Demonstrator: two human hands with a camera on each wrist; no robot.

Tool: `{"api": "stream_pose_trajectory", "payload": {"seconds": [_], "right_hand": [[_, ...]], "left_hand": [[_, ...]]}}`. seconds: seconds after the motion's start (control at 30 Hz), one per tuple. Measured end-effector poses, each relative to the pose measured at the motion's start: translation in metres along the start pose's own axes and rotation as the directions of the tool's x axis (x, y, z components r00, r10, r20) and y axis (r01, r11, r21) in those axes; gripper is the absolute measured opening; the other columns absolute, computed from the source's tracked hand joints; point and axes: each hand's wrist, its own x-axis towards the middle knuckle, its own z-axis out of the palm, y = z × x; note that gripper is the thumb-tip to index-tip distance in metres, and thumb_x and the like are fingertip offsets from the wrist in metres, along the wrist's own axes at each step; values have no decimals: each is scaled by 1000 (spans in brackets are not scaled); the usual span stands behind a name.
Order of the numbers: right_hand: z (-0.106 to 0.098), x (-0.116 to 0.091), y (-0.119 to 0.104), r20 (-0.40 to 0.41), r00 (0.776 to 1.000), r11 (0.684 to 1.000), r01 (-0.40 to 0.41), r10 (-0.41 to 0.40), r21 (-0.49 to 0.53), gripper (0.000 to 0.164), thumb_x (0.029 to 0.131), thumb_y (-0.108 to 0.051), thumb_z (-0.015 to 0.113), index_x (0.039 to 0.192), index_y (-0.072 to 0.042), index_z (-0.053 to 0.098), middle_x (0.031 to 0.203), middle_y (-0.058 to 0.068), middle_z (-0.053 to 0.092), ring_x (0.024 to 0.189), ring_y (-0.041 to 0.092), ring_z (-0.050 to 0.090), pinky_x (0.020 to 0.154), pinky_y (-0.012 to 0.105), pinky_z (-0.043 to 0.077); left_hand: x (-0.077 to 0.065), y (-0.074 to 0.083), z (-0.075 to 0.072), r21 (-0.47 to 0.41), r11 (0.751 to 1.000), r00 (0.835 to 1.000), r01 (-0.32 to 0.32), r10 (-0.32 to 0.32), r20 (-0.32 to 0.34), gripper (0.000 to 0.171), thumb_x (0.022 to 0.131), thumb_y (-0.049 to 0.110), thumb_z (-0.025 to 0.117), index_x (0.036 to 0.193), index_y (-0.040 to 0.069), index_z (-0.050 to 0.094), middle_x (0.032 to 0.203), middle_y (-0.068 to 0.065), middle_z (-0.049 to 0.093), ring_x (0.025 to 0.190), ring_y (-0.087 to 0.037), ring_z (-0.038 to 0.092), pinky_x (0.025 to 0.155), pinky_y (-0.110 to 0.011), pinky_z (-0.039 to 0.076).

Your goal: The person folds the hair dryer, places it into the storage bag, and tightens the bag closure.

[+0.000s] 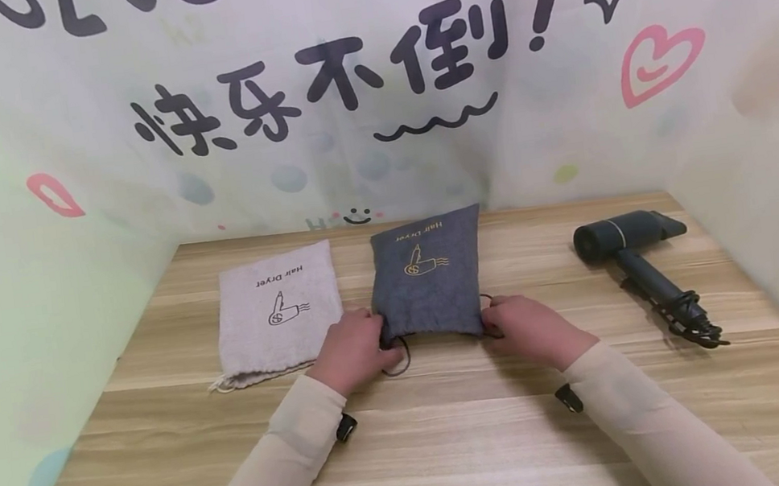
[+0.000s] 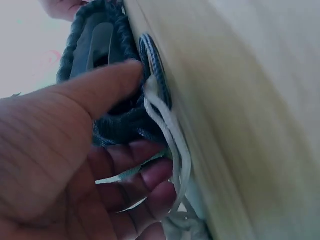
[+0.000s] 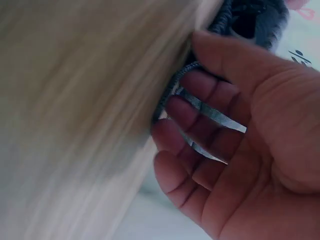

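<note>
A dark blue drawstring bag printed "Hair Dryer" lies with its gathered mouth toward me. My left hand pinches the left corner of that mouth, thumb on one side and fingers on the other. At the right corner, my right hand pinches the edge between thumb and fingers. Dark cord loops stick out at both corners. The left wrist view looks into the mouth, where a grey item with a slot shows inside. Beside my left hand lies a pale drawstring bag, its white cord hanging close to my fingers.
On the right of the wooden table lies a black hair dryer, its cord bundled around the handle end. A printed cloth backdrop rises behind the table's back edge and along both sides.
</note>
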Motion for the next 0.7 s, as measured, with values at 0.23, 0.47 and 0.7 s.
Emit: {"api": "stream_pose_trajectory", "payload": {"seconds": [0.23, 0.47, 0.7], "right_hand": [[1, 0, 6, -4, 999, 998, 42, -42, 39, 25, 85, -2, 71, 69, -15, 58, 70, -6, 49, 63, 9, 43, 60, 27, 42], [-16, -5, 10, -2, 999, 991, -53, 54, 120, 20, 87, -1, 63, 76, -17, 59, 67, -8, 50, 62, 10, 45, 61, 29, 41], [-25, -10, 16, -68, 996, 987, -52, 63, 150, 19, 88, -5, 66, 77, -19, 57, 72, -10, 54, 68, 13, 50, 67, 34, 45]], "left_hand": [[-2, 1, -6, 56, 997, 999, -47, 47, -7, 9, 80, 11, 73, 81, 6, 66, 82, -9, 63, 79, -31, 62, 64, -48, 51], [-3, -9, -16, 43, 998, 998, -46, 47, -41, 24, 79, 6, 67, 61, 14, 54, 66, -1, 53, 63, -22, 54, 56, -41, 47], [-11, -24, -41, -143, 988, 997, -51, 42, -66, 14, 80, 6, 63, 68, 14, 60, 75, 1, 56, 71, -18, 53, 68, -36, 47]]}}
